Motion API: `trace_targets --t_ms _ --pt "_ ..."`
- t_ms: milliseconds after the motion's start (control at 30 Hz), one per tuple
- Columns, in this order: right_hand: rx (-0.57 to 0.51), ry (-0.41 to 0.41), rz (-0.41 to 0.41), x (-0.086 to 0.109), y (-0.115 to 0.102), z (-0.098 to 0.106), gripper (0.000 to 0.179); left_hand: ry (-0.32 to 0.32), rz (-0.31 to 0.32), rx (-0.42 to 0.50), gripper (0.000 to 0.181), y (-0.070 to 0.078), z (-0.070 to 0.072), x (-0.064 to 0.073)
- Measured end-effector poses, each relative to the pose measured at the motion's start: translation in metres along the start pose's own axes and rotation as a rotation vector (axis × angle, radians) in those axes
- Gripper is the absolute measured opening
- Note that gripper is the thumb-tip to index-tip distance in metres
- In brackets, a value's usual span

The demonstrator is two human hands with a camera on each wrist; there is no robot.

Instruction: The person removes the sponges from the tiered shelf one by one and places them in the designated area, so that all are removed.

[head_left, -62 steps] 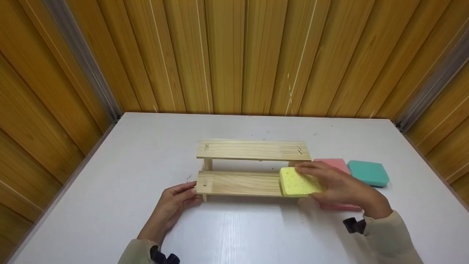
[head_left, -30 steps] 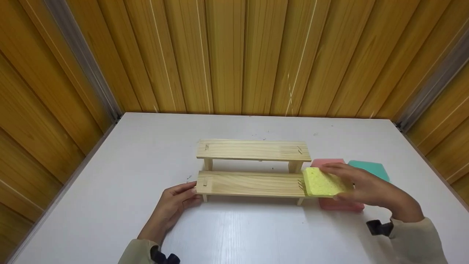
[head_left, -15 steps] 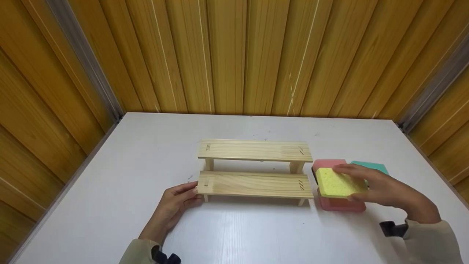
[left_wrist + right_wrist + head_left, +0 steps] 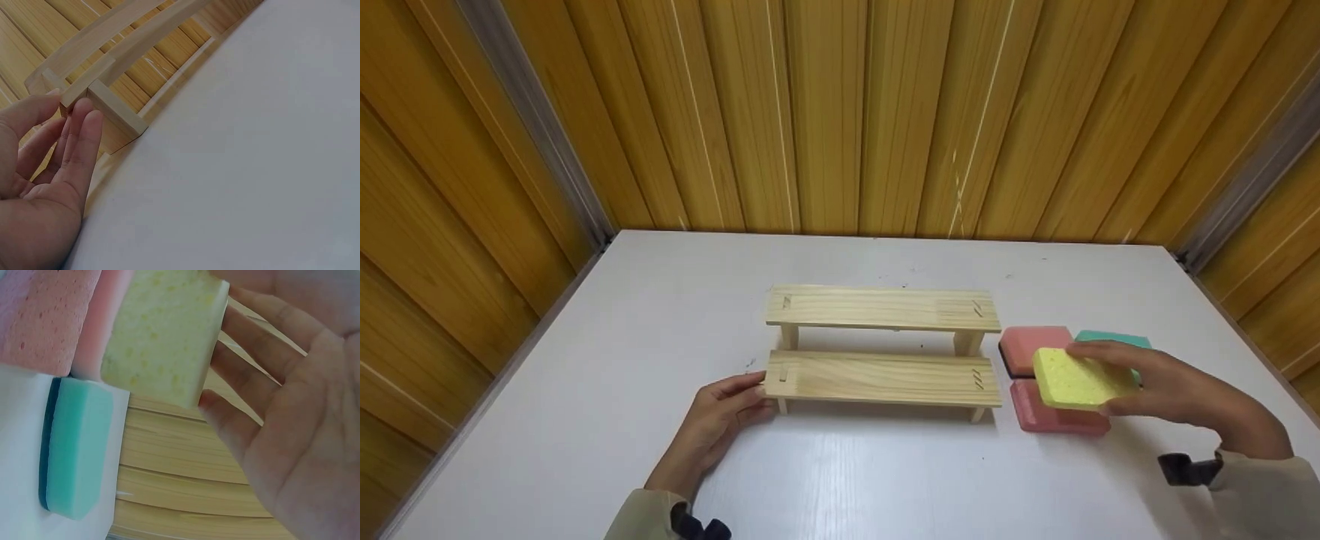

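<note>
My right hand (image 4: 1177, 382) holds a yellow sponge (image 4: 1080, 381) by its right side, above the sponges at the right of the table. In the right wrist view the fingers (image 4: 247, 343) grip one edge of it. Below lie a light pink sponge (image 4: 1031, 349) with a dark underside and a darker red-pink sponge (image 4: 1031, 409). A teal sponge (image 4: 1110, 340), partly hidden behind the right hand, sits further right. My left hand (image 4: 720, 416) pinches the left end of the lower step of a two-tier wooden rack (image 4: 877, 379), with fingers (image 4: 84, 146) under the board.
The rack's upper step (image 4: 877, 307) rises behind the lower one, and neither board bears anything. The white table (image 4: 840, 480) reaches back to a wall of wooden panels (image 4: 825, 112). Similar panels enclose both sides.
The right hand has carried the yellow sponge rightward, off the lower step's right end and over the pink sponges. The left hand has stayed at the rack's left end.
</note>
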State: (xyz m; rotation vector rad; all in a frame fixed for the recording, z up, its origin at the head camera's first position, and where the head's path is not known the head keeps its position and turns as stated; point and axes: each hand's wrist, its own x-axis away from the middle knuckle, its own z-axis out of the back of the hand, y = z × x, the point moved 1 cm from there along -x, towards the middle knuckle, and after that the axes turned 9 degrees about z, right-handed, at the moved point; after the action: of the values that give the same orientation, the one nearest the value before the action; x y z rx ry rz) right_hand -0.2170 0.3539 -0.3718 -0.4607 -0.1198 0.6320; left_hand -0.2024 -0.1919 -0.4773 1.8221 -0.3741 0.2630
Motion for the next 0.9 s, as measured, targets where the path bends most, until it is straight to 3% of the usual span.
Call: trace_targets --t_ms 133,333,567,733,900 --pt "0.001 -0.014 -0.035 0.005 0.006 0.003 0.071 0.004 0.002 -0.007 0.042 0.0 0.0 0.0" --pt "0.029 0.025 -0.009 0.011 0.015 0.002 0.072 -0.01 0.001 -0.002 0.044 0.0 0.0 0.0" --pt "0.001 -0.006 -0.089 0.015 0.021 0.003 0.073 -0.013 -0.005 0.008 0.043 -0.001 0.0 -0.001" --pt "0.072 0.025 -0.038 0.02 0.025 0.003 0.073 -0.007 -0.004 0.012 0.043 -0.002 0.001 -0.001" --pt "0.077 0.03 -0.025 0.022 0.029 0.003 0.073 -0.011 -0.006 0.014 0.042 -0.001 0.001 -0.001"
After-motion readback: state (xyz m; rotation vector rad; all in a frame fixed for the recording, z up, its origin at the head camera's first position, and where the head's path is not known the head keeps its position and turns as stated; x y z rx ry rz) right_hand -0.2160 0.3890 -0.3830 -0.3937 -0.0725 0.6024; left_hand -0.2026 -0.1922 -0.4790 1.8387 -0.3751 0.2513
